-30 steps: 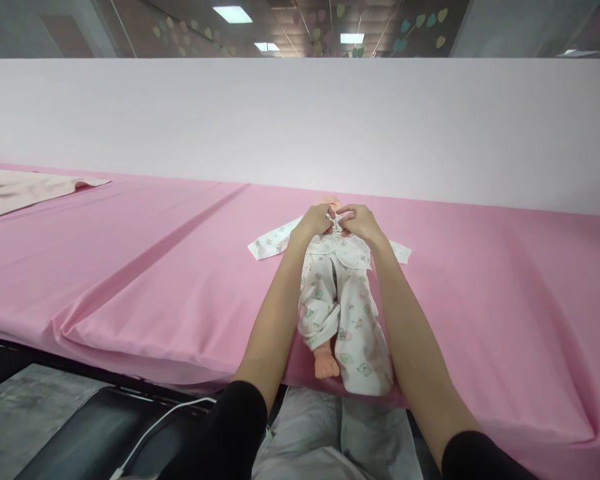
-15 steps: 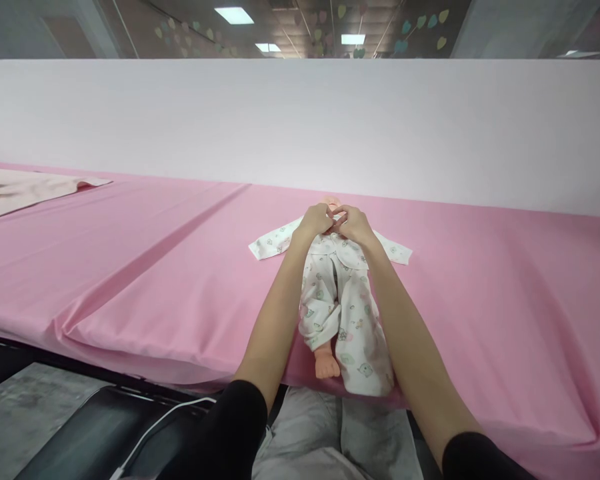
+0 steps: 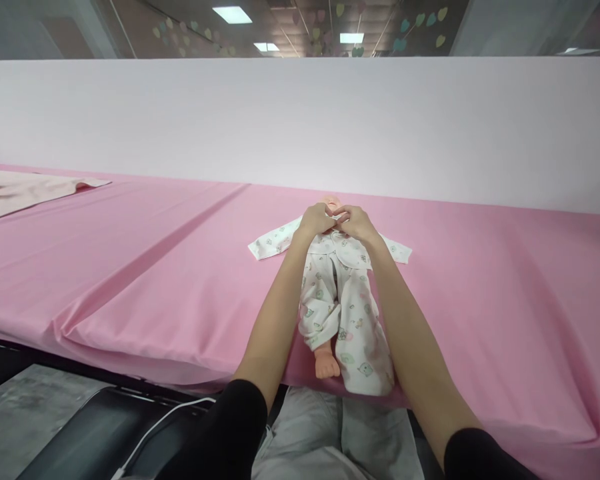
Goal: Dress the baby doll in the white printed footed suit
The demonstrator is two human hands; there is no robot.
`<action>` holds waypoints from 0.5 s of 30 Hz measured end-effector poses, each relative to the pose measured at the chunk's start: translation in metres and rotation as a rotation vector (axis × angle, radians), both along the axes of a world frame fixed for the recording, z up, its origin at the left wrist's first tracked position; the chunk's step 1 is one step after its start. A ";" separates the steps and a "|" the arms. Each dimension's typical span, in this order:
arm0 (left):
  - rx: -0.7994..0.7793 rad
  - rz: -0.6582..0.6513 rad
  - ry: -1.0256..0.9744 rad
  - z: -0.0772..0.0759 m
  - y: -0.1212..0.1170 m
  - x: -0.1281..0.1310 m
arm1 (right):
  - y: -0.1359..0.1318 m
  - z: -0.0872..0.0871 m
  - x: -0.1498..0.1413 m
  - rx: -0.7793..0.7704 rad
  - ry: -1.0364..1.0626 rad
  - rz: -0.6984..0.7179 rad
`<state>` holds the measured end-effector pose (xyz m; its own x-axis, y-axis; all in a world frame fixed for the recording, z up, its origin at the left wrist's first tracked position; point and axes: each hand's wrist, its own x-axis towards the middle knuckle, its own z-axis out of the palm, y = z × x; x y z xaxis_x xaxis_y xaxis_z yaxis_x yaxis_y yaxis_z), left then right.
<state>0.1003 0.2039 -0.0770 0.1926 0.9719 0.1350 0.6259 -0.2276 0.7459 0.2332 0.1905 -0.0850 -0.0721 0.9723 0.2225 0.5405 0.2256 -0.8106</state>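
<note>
A baby doll (image 3: 327, 363) lies on its back on the pink cloth (image 3: 145, 267), feet toward me, dressed in a white printed romper (image 3: 340, 307). Its head is mostly hidden behind my hands. My left hand (image 3: 316, 221) and my right hand (image 3: 356, 223) meet at the doll's collar, both with fingers curled and pinching the romper's neckline fabric. One bare foot sticks out of the left trouser leg; the other leg end lies flat and looks empty. The romper's sleeves spread out to either side.
A white partition wall (image 3: 300, 127) runs along the far side of the table. A pale pink cloth (image 3: 25, 190) lies at the far left. The table's near edge runs along my lap; a black chair (image 3: 95, 433) with a white cable stands lower left.
Both hands have drawn closer together at the collar and dropped slightly; the short white tie seen between them a second ago is now hidden by the fingers.
</note>
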 end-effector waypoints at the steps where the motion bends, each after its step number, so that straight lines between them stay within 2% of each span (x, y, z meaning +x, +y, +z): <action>1: 0.002 0.003 0.007 0.000 -0.001 0.000 | 0.000 0.000 0.000 -0.001 0.003 0.004; 7: -0.003 0.020 0.007 -0.001 0.002 0.001 | 0.006 -0.006 -0.002 0.086 -0.047 -0.017; 15: -0.130 0.019 -0.241 -0.009 0.011 -0.003 | 0.008 -0.011 -0.005 0.061 0.001 -0.023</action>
<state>0.0973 0.2152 -0.0859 0.1517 0.9872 0.0485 0.4298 -0.1101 0.8962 0.2281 0.1986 -0.0963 -0.0500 0.9582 0.2816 0.5449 0.2625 -0.7963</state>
